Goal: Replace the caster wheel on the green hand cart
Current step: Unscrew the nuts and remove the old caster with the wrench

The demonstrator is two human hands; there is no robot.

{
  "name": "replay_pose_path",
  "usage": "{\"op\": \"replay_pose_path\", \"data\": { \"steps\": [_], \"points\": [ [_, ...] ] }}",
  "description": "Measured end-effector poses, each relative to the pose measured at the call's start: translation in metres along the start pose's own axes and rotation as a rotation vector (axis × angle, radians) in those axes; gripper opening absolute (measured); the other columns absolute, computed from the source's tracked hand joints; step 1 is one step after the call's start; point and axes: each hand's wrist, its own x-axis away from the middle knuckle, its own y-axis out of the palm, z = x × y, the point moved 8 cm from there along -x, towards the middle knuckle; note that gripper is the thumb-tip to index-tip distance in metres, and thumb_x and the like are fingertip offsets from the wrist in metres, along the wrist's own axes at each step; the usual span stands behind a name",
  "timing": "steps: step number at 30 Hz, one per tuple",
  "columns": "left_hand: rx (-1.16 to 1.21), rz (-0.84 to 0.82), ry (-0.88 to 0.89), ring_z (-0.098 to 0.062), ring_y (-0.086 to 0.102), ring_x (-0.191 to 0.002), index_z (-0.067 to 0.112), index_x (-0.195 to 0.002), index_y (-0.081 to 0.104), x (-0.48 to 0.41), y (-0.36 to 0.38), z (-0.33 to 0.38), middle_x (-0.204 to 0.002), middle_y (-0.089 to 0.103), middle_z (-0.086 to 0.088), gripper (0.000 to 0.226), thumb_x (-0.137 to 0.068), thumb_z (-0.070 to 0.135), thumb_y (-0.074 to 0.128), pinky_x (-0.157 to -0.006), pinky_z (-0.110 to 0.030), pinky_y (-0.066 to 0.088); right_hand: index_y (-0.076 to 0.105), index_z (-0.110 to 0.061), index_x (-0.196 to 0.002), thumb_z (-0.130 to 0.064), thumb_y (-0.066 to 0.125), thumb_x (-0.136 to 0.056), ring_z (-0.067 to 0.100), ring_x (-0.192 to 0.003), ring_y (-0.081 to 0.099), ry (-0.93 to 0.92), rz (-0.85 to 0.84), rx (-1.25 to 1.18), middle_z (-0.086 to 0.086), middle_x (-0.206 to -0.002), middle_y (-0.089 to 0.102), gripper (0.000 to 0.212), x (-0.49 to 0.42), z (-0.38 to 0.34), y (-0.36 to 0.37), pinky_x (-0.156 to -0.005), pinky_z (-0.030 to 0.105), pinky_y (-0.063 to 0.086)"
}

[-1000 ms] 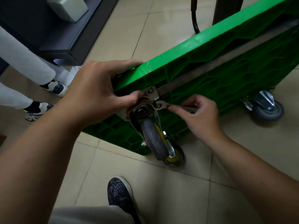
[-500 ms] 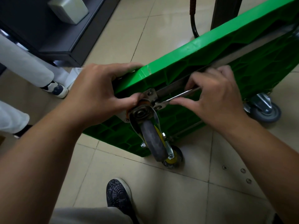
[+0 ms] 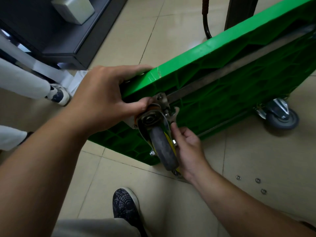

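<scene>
The green hand cart stands tipped on its edge, ribbed underside facing me. At its near corner a grey caster wheel hangs in a metal fork under a bolted mounting plate. My left hand grips the cart's corner, fingers over the top edge and thumb against the plate. My right hand sits just right of the wheel, fingers curled round the handle of a small wrench. The wrench head is on a bolt at the plate's lower right corner.
A second caster rests on the tiled floor at the right. Three small washers or nuts lie on the floor near my right forearm. My shoe is below the wheel. Another person's legs and a dark cabinet stand at left.
My right hand swung the wrench handle from up and right of the plate down to beside the wheel. My left hand kept its grip on the cart corner.
</scene>
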Motion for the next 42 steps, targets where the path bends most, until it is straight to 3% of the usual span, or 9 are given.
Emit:
{"op": "replay_pose_path", "data": {
  "steps": [5,14,20,22,28,31,35,38,42],
  "points": [
    [-0.005,-0.008,0.002,-0.01,0.072,-0.104,0.03,-0.141,0.061,0.0,0.0,0.001,-0.121,0.074,0.002,0.067,-0.077,0.05,0.069,-0.089,-0.043,0.061,0.057,-0.01,-0.082,-0.049,0.082,-0.057,0.031,-0.085,0.046,0.021,0.055,-0.089,0.016,-0.079,0.055,0.053,0.002,0.008,0.004,-0.078,0.046,0.037],
    [0.006,0.004,0.003,-0.007,0.072,-0.105,0.031,-0.14,0.061,0.0,0.0,-0.001,-0.122,0.074,0.007,0.064,-0.079,0.043,0.075,-0.091,-0.044,0.06,0.055,-0.01,-0.075,-0.05,0.079,-0.062,0.012,-0.056,0.052,-0.168,0.11,0.09,0.001,-0.06,0.059,0.048,-0.009,-0.008,-0.008,-0.051,0.022,0.042],
    [-0.002,-0.006,-0.003,-0.008,0.073,-0.102,0.032,-0.141,0.061,0.0,0.0,0.0,-0.121,0.074,0.007,0.064,-0.079,0.043,0.074,-0.088,-0.043,0.061,0.062,-0.015,-0.075,-0.044,0.088,-0.064,-0.003,-0.057,0.059,-0.406,0.085,0.437,-0.014,-0.061,0.064,0.04,-0.022,-0.059,-0.029,-0.052,0.012,0.044],
    [0.001,-0.008,-0.005,-0.007,0.073,-0.102,0.032,-0.141,0.061,0.0,0.0,0.0,-0.122,0.074,0.006,0.065,-0.079,0.043,0.075,-0.088,-0.042,0.061,0.062,-0.024,-0.071,-0.055,0.089,-0.059,-0.003,-0.058,0.058,-0.497,0.098,0.593,-0.014,-0.063,0.064,0.043,-0.023,-0.086,-0.032,-0.051,0.012,0.043],
    [0.007,-0.004,-0.008,-0.007,0.072,-0.103,0.032,-0.14,0.061,0.0,0.0,-0.001,-0.121,0.074,0.007,0.065,-0.078,0.044,0.075,-0.09,-0.043,0.061,0.06,-0.027,-0.072,-0.078,0.076,-0.057,0.015,-0.079,0.06,-0.71,0.14,1.103,-0.014,-0.069,0.062,0.056,-0.016,-0.151,-0.021,-0.063,0.03,0.05],
    [0.006,-0.006,-0.009,-0.007,0.073,-0.102,0.032,-0.14,0.061,0.0,0.0,0.0,-0.121,0.075,0.006,0.064,-0.079,0.044,0.074,-0.089,-0.043,0.061,0.061,-0.023,-0.074,-0.075,0.074,-0.061,0.017,-0.082,0.049,-0.937,0.164,1.325,-0.011,-0.074,0.059,0.055,0.006,-0.177,0.003,-0.072,0.032,0.04],
    [-0.004,-0.007,-0.008,-0.012,0.074,-0.1,0.03,-0.141,0.062,0.001,-0.001,0.001,-0.119,0.075,0.003,0.064,-0.079,0.044,0.074,-0.088,-0.045,0.061,0.062,-0.015,-0.075,-0.061,0.08,-0.066,0.024,-0.077,0.053,-1.247,0.134,1.546,0.0,-0.073,0.062,0.051,0.038,-0.197,0.04,-0.08,0.037,0.036],
    [-0.01,0.0,-0.01,-0.013,0.074,-0.099,0.031,-0.14,0.063,0.001,-0.001,0.002,-0.117,0.076,0.001,0.063,-0.079,0.043,0.074,-0.088,-0.044,0.061,0.06,-0.014,-0.073,-0.06,0.08,-0.064,0.025,-0.074,0.051,-1.274,0.148,1.654,0.004,-0.07,0.06,0.051,0.045,-0.202,0.053,-0.078,0.037,0.03],
    [-0.011,0.0,-0.013,-0.014,0.074,-0.099,0.03,-0.14,0.063,0.002,-0.001,0.003,-0.117,0.076,0.0,0.063,-0.078,0.042,0.074,-0.087,-0.044,0.061,0.06,-0.019,-0.075,-0.065,0.076,-0.061,0.017,-0.081,0.035,-1.094,0.145,1.684,0.001,-0.073,0.052,0.05,0.035,-0.208,0.051,-0.075,0.032,0.026]
  ]
}}
